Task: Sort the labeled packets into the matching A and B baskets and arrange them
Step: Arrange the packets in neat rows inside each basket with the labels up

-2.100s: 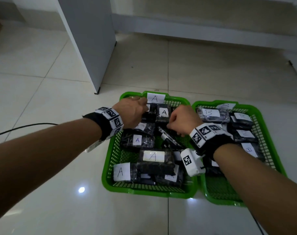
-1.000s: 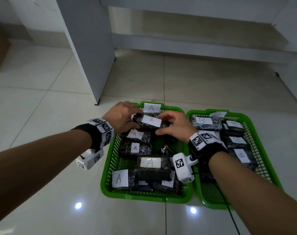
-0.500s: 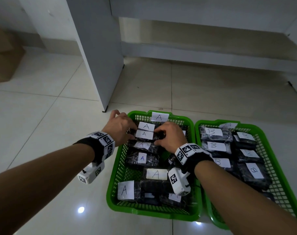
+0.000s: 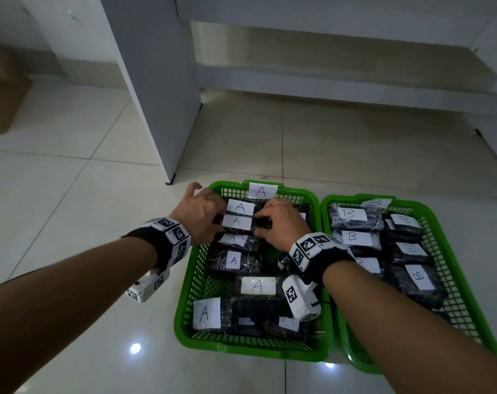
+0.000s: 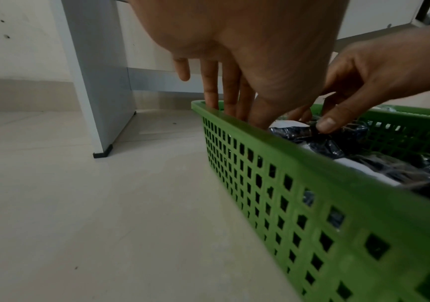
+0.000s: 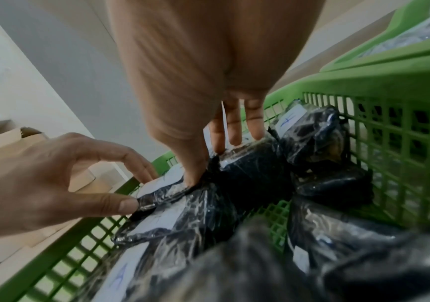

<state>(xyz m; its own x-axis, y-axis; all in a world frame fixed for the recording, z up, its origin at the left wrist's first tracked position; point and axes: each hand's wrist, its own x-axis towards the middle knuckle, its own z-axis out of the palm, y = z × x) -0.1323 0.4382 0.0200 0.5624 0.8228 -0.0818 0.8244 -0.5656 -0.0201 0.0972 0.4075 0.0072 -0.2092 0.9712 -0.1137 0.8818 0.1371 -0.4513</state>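
Two green baskets sit side by side on the floor: the A basket (image 4: 182,322) on the left and the B basket (image 4: 429,220) on the right, each holding several black packets with white labels. Near the back of the A basket lies a packet labelled A (image 4: 236,222), just in front of another A packet (image 4: 240,207). My left hand (image 4: 213,220) pinches its left end between thumb and fingers (image 6: 128,204). At the other end, my right hand (image 4: 260,223) grips it, thumb down on the wrap (image 6: 193,179). The left wrist view shows the same packet (image 5: 288,130) under both hands.
A white cabinet panel (image 4: 156,95) stands on the tiled floor just behind and left of the A basket. A cardboard box (image 4: 0,95) is at the far left. A low white ledge (image 4: 355,81) runs along the back. Open floor lies left of the baskets.
Both hands have lowered the A packet from above the basket into its back part, right in front of the rearmost A packet. The head view has tilted up a little.
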